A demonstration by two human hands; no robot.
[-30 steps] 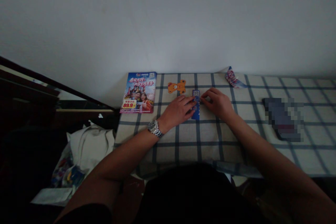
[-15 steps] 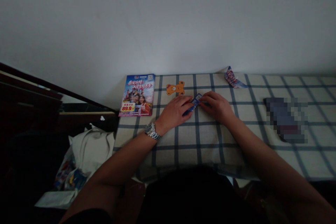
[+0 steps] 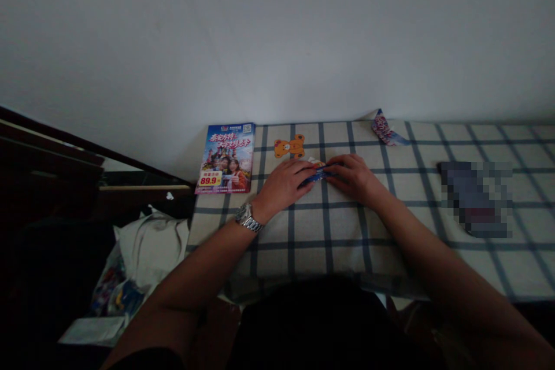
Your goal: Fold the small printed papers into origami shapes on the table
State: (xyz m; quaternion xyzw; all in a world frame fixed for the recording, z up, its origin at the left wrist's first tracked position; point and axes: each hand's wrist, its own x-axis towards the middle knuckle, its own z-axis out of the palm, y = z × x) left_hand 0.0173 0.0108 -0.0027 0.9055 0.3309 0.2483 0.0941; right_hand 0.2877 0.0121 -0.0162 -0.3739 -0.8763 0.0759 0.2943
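Observation:
Both my hands rest on a checked tablecloth [image 3: 338,225] near the wall. Between them lies a small folded blue paper strip [image 3: 318,171], turned almost sideways. My left hand [image 3: 284,184], with a metal watch at the wrist, pinches the strip's left end. My right hand [image 3: 352,176] pinches its right end with fingers pressed together. An orange bear-shaped cutout [image 3: 289,146] lies just beyond my left hand.
A colourful flyer [image 3: 225,158] lies on the table's left corner. A folded printed paper piece [image 3: 385,129] sits by the wall at the back. A blurred dark object [image 3: 477,198] lies to the right. White bags and clutter [image 3: 139,254] sit on the floor at left.
The blue strip lay upright on the cloth a second ago; both hands have since turned it sideways and closed in on its ends.

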